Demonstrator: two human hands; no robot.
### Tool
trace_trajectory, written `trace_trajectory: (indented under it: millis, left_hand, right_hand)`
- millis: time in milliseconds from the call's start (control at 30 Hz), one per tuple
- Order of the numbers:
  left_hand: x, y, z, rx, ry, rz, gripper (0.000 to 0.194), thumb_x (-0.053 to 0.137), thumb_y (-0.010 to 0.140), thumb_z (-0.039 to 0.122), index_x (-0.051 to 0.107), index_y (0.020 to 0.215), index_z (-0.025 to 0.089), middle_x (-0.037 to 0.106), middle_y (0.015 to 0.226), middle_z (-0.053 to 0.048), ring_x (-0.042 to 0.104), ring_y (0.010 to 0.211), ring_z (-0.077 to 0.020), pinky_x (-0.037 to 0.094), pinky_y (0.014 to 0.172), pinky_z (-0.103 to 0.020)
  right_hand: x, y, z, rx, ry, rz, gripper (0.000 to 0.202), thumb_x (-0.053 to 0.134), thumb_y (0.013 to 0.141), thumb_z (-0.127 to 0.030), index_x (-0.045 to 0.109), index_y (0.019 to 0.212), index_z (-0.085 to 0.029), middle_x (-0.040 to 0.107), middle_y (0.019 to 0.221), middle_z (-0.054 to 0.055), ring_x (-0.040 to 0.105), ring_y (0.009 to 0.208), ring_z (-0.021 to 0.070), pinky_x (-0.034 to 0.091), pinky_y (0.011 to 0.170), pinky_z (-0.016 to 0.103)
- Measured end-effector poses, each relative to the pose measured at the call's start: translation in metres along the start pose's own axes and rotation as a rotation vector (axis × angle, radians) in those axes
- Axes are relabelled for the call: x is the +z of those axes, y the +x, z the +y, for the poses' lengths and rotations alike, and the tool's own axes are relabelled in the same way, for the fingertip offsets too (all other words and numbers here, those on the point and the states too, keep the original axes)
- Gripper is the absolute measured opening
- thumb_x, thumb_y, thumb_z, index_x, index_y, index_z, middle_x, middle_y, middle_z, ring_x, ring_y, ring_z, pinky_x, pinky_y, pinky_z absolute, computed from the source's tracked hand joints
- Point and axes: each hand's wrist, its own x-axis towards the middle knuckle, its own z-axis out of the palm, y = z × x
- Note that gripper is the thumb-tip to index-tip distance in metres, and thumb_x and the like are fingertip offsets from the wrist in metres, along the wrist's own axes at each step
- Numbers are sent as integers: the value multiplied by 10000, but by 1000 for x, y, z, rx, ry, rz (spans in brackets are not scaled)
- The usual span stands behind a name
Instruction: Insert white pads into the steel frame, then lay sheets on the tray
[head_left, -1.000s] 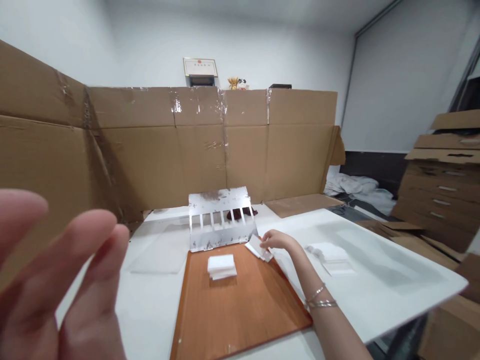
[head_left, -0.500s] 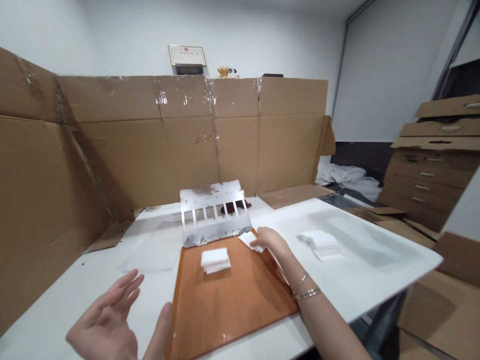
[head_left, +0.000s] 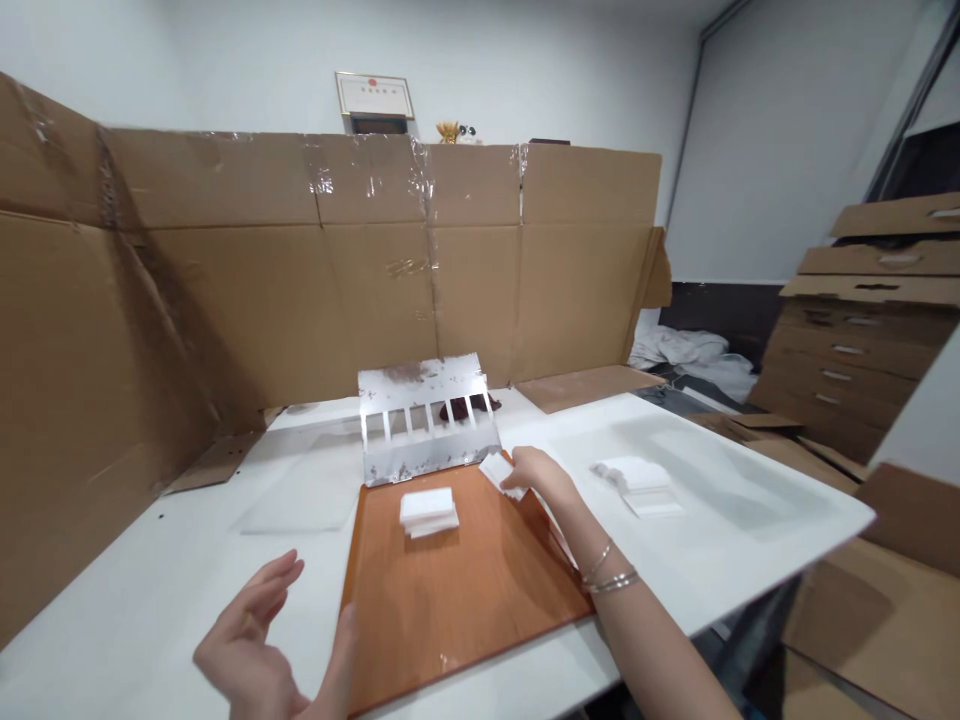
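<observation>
Pinching the loose pads [head_left: 493, 468] is the right hand [head_left: 534, 474], as far as I can make out: thumb and fingers close over the near right end, though the tips are partly hidden, so don't quote me on how tight. Those pads sit at the far right corner of the board [head_left: 457, 610], long axis slanting from far left to near right, so they stick out past the fingers to the left, toward the frame [head_left: 427, 370].

The stack [head_left: 427, 508] is on the board too, left of that grip and a bit closer to the wearer, its longer side running roughly side to side. Right hand's the nearer one to it. The left hand [head_left: 259, 645] has nothing in it, fingers spread, thumb by the board's left edge; can't tell if it's touching.

Head count: two hands, one board, one stack, one loose bunch, one frame leaning at the board's far edge, one white pile [head_left: 649, 480] on the table [head_left: 780, 520] off to the right, one clear sheet [head_left: 292, 505] on the left, one dark thing [head_left: 476, 408] behind the frame. Pads per stack or bunch? Too blurry to count.
</observation>
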Motion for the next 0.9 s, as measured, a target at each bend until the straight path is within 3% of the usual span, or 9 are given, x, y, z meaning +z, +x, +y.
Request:
trace_trajectory:
  millis: [167,467,633,767,833,900]
  left_hand:
    - [9,-10,3,-50,-32,-9,443,726,717,407,441,1007,231,545,1233,-143,554,1225,-354,384,1093,-589]
    - [17,-25,14,-47,-51,-109,388,648,808,479,499,1069,234,556,1248,-133,541,1231,-343,383,1100,-573]
    - [15,-29,18,-11,40,-203,293,545,920,456,496,1128,255,566,1246,-98,532,1250,-316,403,1094,-537]
    - [5,-24,5,-23,64,-441,245,519,955,420,548,1142,264,580,1275,-94,558,1248,-306,429,1094,-503]
    - [5,-26,-6,-84,64,-602,327,531,956,415,539,1254,282,549,1383,-100,499,1348,-311,405,1133,-508]
    - [12,-35,-16,-139,45,-689,458,529,959,409,452,1400,309,468,1512,-98,405,1441,-312,343,1180,-538]
  right_hand:
    - [5,4,0,-128,55,-109,237,697,939,-287,655,1127,-149,692,1032,41,681,866,178,585,782,356]
    - [12,0,-6,-143,101,1,165,657,954,-312,656,1000,-153,665,975,26,642,842,175,542,781,345]
    - [-11,-4,0,-215,180,16,64,624,914,-193,600,873,-150,604,838,-4,559,714,135,437,662,263]
    - [-33,-36,1,-383,225,-49,110,597,843,-136,541,761,-185,528,741,-40,464,666,122,325,598,242]
    - [-31,-58,-4,-452,222,-123,139,611,803,-118,527,725,-197,493,686,-55,433,634,120,300,577,243]
    - [-20,-78,-10,-509,202,-167,136,597,772,-90,542,713,-199,497,661,-52,432,613,122,289,565,250]
